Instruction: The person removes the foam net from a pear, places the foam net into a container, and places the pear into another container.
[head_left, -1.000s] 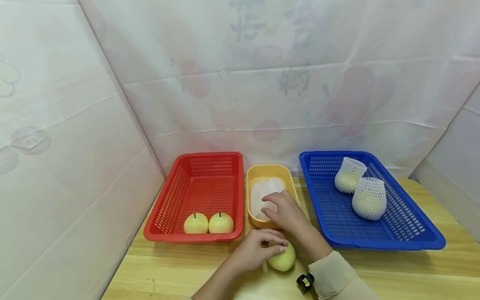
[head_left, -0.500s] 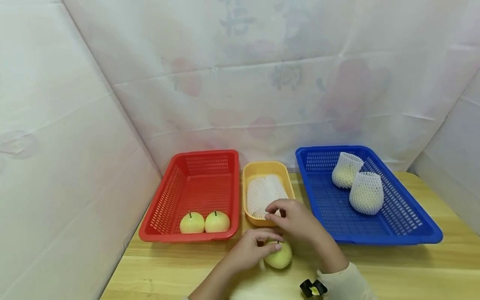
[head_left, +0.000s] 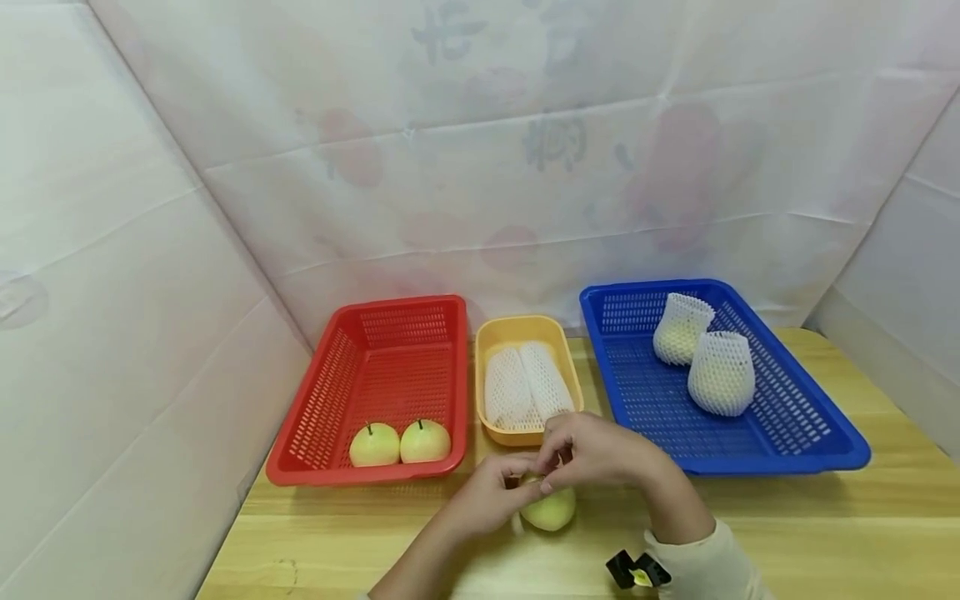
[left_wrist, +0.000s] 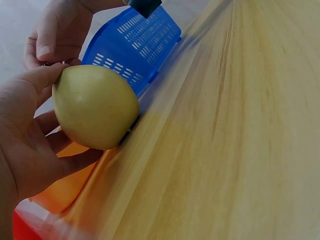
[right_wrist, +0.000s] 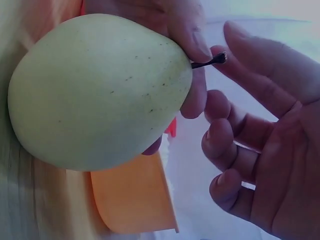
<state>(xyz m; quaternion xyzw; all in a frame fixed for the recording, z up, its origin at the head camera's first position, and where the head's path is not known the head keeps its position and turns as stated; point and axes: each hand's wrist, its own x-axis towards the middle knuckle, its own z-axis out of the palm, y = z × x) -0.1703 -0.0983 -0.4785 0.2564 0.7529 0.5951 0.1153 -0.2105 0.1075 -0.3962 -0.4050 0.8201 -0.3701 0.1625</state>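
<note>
A yellow-green pear [head_left: 551,510] stands on the wooden table, its dark stem [right_wrist: 204,64] pointing up. My left hand [head_left: 486,500] grips it, with the thumb and fingers around its upper part and side. Over the top of the pear, my right hand [head_left: 600,450] has its bent fingers close to the stem. In the right wrist view, the right thumb and fingers are spread apart around the stem tip, with nothing pinched. White foam net sleeves [head_left: 510,387] lie in the small yellow basket [head_left: 491,333] just behind the hands.
On the left, a red basket [head_left: 300,400] holds two bare pears [head_left: 425,442]. A blue basket [head_left: 611,367] on the right has two pears in foam nets [head_left: 722,375]. Fabric walls [head_left: 390,192] rise behind and beside the table [head_left: 330,542].
My right hand has come back from over the yellow basket, down to the pear's stem. The left hand keeps its grip on the pear. The head view has shifted slightly.
</note>
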